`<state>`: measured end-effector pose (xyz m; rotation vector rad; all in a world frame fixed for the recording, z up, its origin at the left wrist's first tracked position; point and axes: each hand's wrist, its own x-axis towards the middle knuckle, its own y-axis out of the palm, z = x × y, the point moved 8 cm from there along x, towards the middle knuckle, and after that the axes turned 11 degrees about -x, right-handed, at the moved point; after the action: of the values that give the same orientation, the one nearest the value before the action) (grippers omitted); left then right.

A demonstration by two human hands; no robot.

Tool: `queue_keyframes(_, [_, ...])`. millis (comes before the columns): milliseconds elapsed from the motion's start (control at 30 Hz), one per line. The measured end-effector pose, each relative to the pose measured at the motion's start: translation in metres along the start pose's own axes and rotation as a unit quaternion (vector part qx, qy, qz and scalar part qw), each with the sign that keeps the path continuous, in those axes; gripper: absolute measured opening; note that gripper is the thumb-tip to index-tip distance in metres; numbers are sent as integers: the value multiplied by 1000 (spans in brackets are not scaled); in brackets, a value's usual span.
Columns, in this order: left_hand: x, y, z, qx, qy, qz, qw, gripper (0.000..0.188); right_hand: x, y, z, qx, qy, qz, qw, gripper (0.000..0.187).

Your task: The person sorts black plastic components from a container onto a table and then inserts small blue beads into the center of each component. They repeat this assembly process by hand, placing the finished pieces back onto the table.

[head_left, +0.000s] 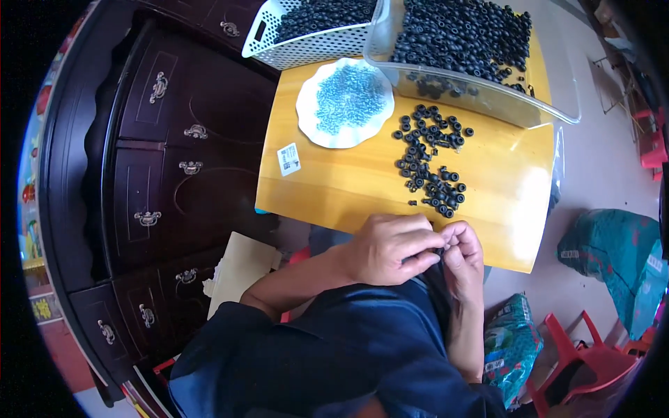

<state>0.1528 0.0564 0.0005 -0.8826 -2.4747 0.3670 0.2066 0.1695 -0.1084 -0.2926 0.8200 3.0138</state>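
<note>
My left hand (390, 247) and my right hand (463, 256) meet at the near edge of a yellow wooden table (334, 188), fingertips pinched together on a small black part between them, mostly hidden by the fingers. Just beyond them a loose pile of black rubber rings (428, 160) lies on the tabletop. A white scalloped plate (306, 104) holds many small blue-grey metal pieces (350, 96).
A clear plastic bin (481, 97) full of black rings and a white perforated basket (306, 45) with more stand at the far edge. A dark wooden cabinet (160, 160) stands on the left. Green bags (617, 261) and a red plastic chair (585, 355) are on the right floor.
</note>
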Motion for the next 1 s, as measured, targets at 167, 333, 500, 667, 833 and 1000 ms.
queue_keyframes(167, [-5,0,0,11,8,12,1000,35,0,7,4,18,20,22,999,29])
queue_keyframes(333, [3,-41,13,30,-44,-18,998,26,0,6,7,53,4,25,998,25])
queue_keyframes(500, [14,-130,68,170,-154,-99,968,27,-2,-5,8,38,-6,-2,999,29])
queue_keyframes(667, [37,-151,98,247,-140,-68,956,30,0,-1,5,35,9,12,999,26])
queue_keyframes(833, [45,-141,122,257,-171,-31,951,29,-1,-6,8,32,14,-8,999,25])
queue_keyframes(1000, [45,-140,135,250,-195,-31,948,25,1,-4,5,42,38,-5,998,23])
